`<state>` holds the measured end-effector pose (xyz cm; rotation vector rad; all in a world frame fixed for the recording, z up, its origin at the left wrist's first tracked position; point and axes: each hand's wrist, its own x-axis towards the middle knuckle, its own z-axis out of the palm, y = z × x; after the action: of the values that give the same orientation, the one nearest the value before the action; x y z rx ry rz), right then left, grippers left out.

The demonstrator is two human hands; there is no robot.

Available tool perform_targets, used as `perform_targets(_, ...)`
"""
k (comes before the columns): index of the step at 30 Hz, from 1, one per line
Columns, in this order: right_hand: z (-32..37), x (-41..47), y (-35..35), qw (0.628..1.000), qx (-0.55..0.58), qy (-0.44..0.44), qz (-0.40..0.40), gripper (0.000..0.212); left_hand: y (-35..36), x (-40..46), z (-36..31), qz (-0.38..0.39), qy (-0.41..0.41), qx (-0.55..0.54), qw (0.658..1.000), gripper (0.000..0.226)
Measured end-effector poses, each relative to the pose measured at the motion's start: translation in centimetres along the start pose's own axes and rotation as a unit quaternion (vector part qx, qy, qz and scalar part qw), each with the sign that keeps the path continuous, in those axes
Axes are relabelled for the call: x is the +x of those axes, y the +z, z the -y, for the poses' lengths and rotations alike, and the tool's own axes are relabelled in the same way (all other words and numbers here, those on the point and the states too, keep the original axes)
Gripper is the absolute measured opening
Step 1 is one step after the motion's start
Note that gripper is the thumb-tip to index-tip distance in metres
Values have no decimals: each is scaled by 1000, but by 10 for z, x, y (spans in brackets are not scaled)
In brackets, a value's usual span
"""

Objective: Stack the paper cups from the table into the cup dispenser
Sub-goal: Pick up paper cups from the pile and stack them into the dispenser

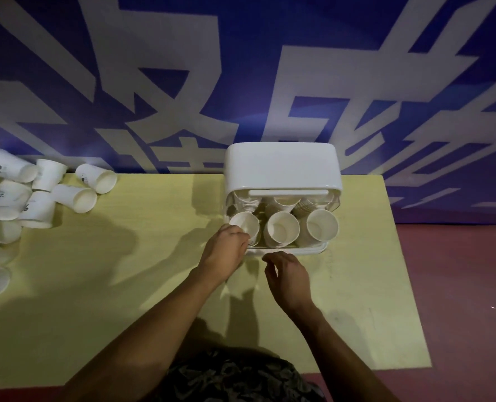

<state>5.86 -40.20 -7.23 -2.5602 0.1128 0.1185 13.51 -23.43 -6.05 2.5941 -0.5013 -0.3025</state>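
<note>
Loose paper cups (75,198) lie heaped at the worktop's (125,285) far left corner, several cut off by the frame's left edge. A broad bare stretch of yellow worktop separates them from my hands. My left hand (226,246) pinches the rim of the left cup stack (245,226) in the cup dispenser (281,166), which stands at the far edge; its raised white lid hides the rear stacks. My right hand (289,275) hovers just before the dispenser, fingers loosely curled, holding nothing. A blue banner (241,68) with large pale characters backs the worktop; red floor (458,285) lies right.
</note>
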Motion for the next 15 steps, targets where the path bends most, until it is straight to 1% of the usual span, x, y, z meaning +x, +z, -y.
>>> perform_targets(3, 1, -2, -3, 1000, -10, -6, 8, 22, 5, 6, -6, 34, 6, 10, 999, 24)
perform_targets(5, 5, -2, -4, 1000, -13, -14, 12, 23, 4, 5, -10, 7, 17, 4, 1000, 23)
perform_targets(7, 11, -1, -2, 1000, -7, -14, 23, 22, -2, -3, -11, -29, 8, -6, 1000, 22)
perform_targets(10, 28, 0, 6, 999, -3, -23, 48, 18, -16, -26, 2, -41, -26, -24, 999, 26)
perform_targets(15, 75, 4, 32, 994, -4, -63, 86, 21, -46, -82, 53, -48, -121, -24, 991, 28)
